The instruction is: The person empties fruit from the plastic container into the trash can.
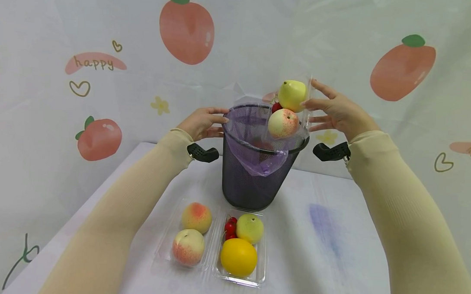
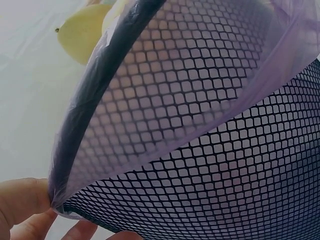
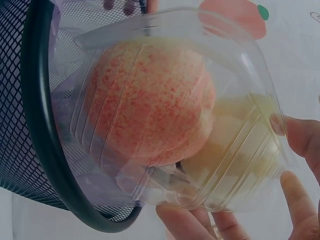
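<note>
A black mesh bin (image 1: 254, 178) with a purple plastic liner (image 1: 258, 163) stands on the table, tilted a little. My left hand (image 1: 205, 123) grips its rim on the left side; some fingertips show below the rim in the left wrist view. Above the opening, my right hand (image 1: 338, 111) holds a clear plastic tray (image 3: 240, 175) tipped on its side. Inside that tray are a yellow-green pear (image 1: 292, 95), a pink-speckled peach (image 3: 150, 100) and a red cherry (image 1: 276, 107), mostly hidden. Something reddish (image 1: 262, 143) shows dimly within the bin.
Two more clear trays lie before the bin. The left one holds two peaches (image 1: 188, 247); the right one holds cherries (image 1: 230, 227), a green round fruit (image 1: 250, 228) and a yellow fruit (image 1: 238, 257). Behind hangs a white fruit-print cloth (image 1: 239, 43). A purple smudge (image 1: 326, 228) marks the tabletop.
</note>
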